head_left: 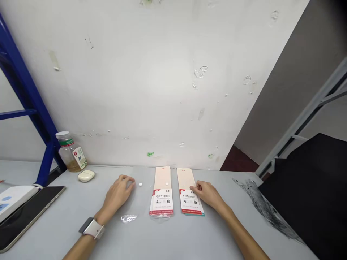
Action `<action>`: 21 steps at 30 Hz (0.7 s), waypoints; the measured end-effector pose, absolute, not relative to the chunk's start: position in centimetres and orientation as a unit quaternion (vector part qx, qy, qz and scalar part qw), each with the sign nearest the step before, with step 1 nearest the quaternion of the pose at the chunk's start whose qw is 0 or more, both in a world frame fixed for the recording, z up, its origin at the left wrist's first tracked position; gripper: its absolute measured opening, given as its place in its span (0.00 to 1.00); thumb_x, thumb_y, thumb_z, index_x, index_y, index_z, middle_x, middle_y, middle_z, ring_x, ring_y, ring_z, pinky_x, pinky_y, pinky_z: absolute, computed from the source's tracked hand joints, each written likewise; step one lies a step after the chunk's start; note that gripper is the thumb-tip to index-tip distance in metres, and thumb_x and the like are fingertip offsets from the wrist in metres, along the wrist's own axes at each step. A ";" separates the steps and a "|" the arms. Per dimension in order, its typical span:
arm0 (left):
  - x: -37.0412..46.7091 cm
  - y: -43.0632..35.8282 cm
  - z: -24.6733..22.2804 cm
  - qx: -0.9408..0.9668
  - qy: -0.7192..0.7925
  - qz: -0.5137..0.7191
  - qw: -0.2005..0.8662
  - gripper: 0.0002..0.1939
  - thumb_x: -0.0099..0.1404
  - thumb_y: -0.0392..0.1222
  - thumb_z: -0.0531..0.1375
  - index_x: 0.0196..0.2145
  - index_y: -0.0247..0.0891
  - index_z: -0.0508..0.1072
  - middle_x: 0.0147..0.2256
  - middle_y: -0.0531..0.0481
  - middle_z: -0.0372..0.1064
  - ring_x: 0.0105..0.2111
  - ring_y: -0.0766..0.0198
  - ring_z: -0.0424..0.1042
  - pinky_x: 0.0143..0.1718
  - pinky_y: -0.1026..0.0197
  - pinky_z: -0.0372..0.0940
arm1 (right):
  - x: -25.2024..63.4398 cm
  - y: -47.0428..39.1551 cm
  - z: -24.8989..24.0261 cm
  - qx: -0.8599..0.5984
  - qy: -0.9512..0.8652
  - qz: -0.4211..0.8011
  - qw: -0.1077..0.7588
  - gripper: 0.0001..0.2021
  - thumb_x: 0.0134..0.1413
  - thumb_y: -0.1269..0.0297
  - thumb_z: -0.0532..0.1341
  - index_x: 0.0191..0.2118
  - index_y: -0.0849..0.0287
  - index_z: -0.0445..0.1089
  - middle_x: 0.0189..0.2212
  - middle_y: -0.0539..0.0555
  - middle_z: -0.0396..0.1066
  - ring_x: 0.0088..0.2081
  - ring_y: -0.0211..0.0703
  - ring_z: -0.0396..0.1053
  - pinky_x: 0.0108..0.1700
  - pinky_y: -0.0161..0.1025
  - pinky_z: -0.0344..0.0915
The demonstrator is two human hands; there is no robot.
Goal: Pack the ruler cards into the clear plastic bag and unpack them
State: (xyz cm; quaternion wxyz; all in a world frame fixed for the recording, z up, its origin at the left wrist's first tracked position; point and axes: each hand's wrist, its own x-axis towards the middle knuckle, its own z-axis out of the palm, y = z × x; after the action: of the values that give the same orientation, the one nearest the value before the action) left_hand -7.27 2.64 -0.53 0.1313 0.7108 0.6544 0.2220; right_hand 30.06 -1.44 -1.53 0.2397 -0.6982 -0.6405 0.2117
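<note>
My left hand (119, 191) rests on the table with its fingers bent and a gap between thumb and forefinger. It lies at the left edge of a flat clear plastic sleeve (128, 218) with a white round snap button (140, 184). Right of the sleeve lies a ruler set pack (162, 202), a red and white label over a cream card, in clear plastic. Beside it is a second ruler set pack (189, 200), with a teal edge showing beneath. My right hand (207, 193) is closed at this pack's right edge, its fingers curled and the thumb on the label.
A bottle (72, 153) and a cream oval case (86, 176) stand at the back left. A phone (29, 216) and a white box (13, 198) lie at the left edge. A blue metal frame (35, 83) rises there. Black material (309, 187) covers the right side, before a white wall (151, 79).
</note>
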 end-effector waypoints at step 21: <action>-4.1 0.6 0.1 0.818 0.509 0.267 0.038 0.12 0.69 0.45 0.50 0.43 0.43 0.72 0.47 0.45 0.67 0.46 0.51 0.64 0.47 0.50 0.61 | 25.7 -3.1 -0.8 -0.644 -0.707 0.042 0.289 0.15 0.66 0.55 0.48 0.31 0.54 0.65 0.30 0.52 0.68 0.33 0.45 0.66 0.39 0.42 0.60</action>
State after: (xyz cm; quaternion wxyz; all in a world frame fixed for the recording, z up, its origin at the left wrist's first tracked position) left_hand -4.05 0.58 0.13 0.0382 0.8175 0.5087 0.2672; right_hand 25.72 -3.12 -0.75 0.2894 -0.6442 -0.7068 0.0425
